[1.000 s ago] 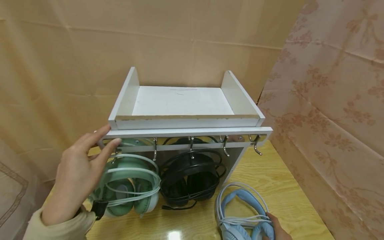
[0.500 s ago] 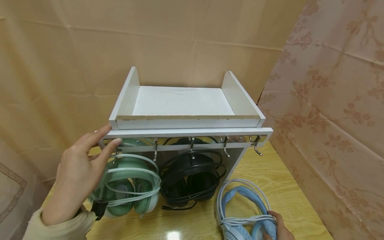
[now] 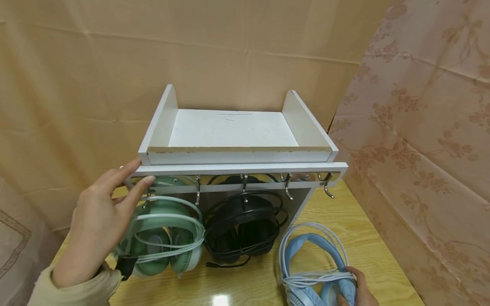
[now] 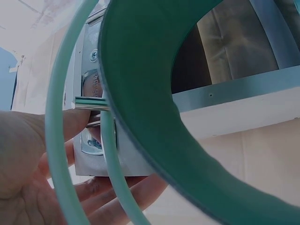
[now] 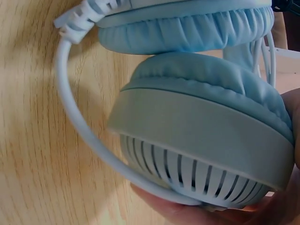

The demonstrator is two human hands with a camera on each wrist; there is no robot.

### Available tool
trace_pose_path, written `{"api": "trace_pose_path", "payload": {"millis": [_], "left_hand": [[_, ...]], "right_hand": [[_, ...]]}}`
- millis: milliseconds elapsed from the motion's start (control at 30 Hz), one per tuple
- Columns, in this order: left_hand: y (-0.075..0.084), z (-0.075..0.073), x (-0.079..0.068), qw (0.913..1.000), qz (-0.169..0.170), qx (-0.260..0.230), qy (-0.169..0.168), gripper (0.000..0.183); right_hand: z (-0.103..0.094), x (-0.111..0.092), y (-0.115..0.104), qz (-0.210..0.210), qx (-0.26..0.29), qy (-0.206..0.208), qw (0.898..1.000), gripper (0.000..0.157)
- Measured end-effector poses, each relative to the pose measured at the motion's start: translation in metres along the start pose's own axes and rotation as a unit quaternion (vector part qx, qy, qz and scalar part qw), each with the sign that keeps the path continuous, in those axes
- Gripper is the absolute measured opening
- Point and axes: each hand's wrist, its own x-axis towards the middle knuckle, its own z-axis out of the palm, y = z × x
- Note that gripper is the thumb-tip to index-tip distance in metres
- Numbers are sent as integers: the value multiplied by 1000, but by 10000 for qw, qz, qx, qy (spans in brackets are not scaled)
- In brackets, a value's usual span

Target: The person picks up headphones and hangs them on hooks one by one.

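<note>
My left hand [image 3: 99, 212] grips the left end of the white hook rail [image 3: 237, 168], thumb in front and fingers behind. Just under it, green headphones [image 3: 164, 209] with a bundled pale cable hang from the leftmost hook. Their headband [image 4: 136, 93] covers part of the hand in the left wrist view. Black headphones [image 3: 245, 216] hang beside them, toward the middle. At the lower right, my right hand [image 3: 361, 291] holds light-blue headphones [image 3: 302, 296] by one ear cup [image 5: 201, 136], headband up. A white cable is wrapped around these headphones.
Above the rail is a white shelf [image 3: 233, 129] with raised sides. Two bare metal hooks [image 3: 289, 188] stick out at the rail's right. The rack stands on a wood-grain table [image 3: 363, 238]. A tan cloth [image 3: 237, 51] hangs behind, and a flowered cloth [image 3: 428, 148] at the right.
The light-blue headphones have moved slightly up and to the right with my right hand. My left hand keeps its place on the rail.
</note>
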Motion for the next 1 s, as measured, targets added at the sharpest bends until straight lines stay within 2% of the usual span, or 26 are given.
{"api": "trace_pose_path", "payload": {"millis": [200, 333, 433, 533, 733, 867, 1000], "left_hand": [[0, 0, 0, 10000, -2, 7, -4, 43], [0, 0, 0, 10000, 68, -3, -4, 43], [0, 0, 1, 10000, 84, -41, 7, 43], [0, 0, 1, 10000, 52, -58, 1, 44], [0, -1, 0, 9999, 3, -169, -33, 44], [1, -1, 0, 9997, -34, -244, -54, 44], [0, 0, 1, 9998, 70, -194, 28, 44]], "right_hand": [[1, -4, -1, -186, 68, 390, 9990, 74], [6, -9, -6, -259, 112, 1079, 9938, 75], [9, -13, -13, -205, 216, 1588, 9869, 75], [11, -13, -20, -57, 347, 1929, 9806, 73], [13, -14, -28, 232, 565, 2321, 9708, 71], [13, -14, -32, 425, 611, 2414, 9676, 70], [14, -13, -35, 507, 677, 2472, 9653, 70]]}}
